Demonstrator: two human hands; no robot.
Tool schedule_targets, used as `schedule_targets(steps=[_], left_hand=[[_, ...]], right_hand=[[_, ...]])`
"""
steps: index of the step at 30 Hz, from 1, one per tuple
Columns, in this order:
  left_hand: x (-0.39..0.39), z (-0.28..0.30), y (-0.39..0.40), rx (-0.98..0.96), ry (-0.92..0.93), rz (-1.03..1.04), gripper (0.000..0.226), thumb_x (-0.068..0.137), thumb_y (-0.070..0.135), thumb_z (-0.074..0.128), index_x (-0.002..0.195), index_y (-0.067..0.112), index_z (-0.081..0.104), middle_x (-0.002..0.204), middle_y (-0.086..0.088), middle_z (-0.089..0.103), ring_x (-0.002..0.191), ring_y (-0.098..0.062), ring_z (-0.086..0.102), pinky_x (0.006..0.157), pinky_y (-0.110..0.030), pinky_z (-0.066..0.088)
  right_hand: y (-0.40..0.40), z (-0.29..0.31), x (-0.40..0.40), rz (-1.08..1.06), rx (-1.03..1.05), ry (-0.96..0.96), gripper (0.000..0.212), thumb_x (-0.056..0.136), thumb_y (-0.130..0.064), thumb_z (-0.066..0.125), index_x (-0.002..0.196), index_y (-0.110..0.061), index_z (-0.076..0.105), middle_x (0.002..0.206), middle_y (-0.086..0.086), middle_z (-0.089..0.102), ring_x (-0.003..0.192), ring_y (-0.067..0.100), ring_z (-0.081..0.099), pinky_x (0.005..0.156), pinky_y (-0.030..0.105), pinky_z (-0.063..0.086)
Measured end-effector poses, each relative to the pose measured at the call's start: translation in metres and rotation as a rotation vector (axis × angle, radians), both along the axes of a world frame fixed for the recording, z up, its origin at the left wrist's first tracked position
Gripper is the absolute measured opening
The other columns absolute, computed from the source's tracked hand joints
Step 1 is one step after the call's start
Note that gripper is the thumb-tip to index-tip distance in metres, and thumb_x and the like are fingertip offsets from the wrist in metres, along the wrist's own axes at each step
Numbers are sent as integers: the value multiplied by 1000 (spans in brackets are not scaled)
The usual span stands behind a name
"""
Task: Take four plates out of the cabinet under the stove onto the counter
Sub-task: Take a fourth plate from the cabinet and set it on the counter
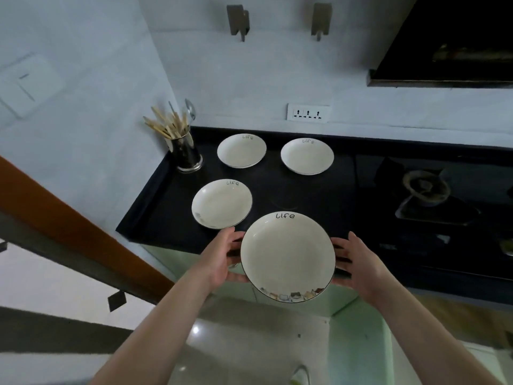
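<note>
White and deep, the fourth plate (287, 257) is in our two hands, over the front edge of the black counter (155, 207), so that part of it hangs out above the pale cabinet front below. We hold it from both sides: our left hand (222, 258) curls around its left rim, with the fingers going under it, and our right hand (358, 266) grips its right rim in the same way. On its far rim we read the word "life", and small coloured drawings run along its near rim. Three more such plates lie flat on the counter: one (222, 204) just beside the held plate, near the front-left corner, one (241, 150) at the back near the steel utensil holder (185, 154), and one (307, 156) at the back, towards the gas burner (426, 187).
</note>
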State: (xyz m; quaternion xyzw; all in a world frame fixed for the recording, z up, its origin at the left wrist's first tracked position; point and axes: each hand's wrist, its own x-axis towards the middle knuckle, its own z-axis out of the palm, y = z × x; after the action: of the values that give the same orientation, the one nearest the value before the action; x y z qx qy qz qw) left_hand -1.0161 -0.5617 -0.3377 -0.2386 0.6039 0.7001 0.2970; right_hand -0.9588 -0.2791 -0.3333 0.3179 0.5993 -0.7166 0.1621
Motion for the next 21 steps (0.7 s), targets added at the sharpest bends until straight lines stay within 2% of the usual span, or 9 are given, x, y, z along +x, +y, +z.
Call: schedule_targets(steps=[4,7,13,19,21], left_hand=[[-28,-9,8,-23,0,-41,39,91,47,44,115,26,66,120,-4,66,101,-29,67,61,-47,58],[-55,-15,11,-7,-15,-80,37,85,44,48,111,26,68,118,-2,68,104,-28,66,63,-49,60],[-112,-26,20,-1,-70,-179,33,87,36,53,112,20,68,114,-8,69,103,-27,67,67,-54,61],[-151,-43,32,-12,-106,-270,25,90,35,51,99,24,72,100,-1,73,97,-21,67,67,-50,60],[-160,-49,39,-14,-113,-285,23,91,34,52,91,26,74,92,1,74,94,-20,67,61,-47,60]], right_hand=[[0,-7,-24,-48,21,-37,46,102,-50,27,123,-22,57,117,2,64,106,21,61,67,41,53],[-4,-15,-46,-93,51,-74,49,102,-51,28,127,-20,57,119,3,63,106,22,60,68,41,52],[-11,-28,-89,-215,139,-165,53,101,-52,30,133,-17,53,120,4,62,108,26,58,83,47,50],[-6,-42,-110,-309,102,-201,56,101,-53,29,137,-16,50,133,8,56,119,30,52,98,55,45],[-2,-47,-115,-325,100,-221,57,101,-53,29,138,-15,49,134,8,56,120,30,52,99,55,44]])
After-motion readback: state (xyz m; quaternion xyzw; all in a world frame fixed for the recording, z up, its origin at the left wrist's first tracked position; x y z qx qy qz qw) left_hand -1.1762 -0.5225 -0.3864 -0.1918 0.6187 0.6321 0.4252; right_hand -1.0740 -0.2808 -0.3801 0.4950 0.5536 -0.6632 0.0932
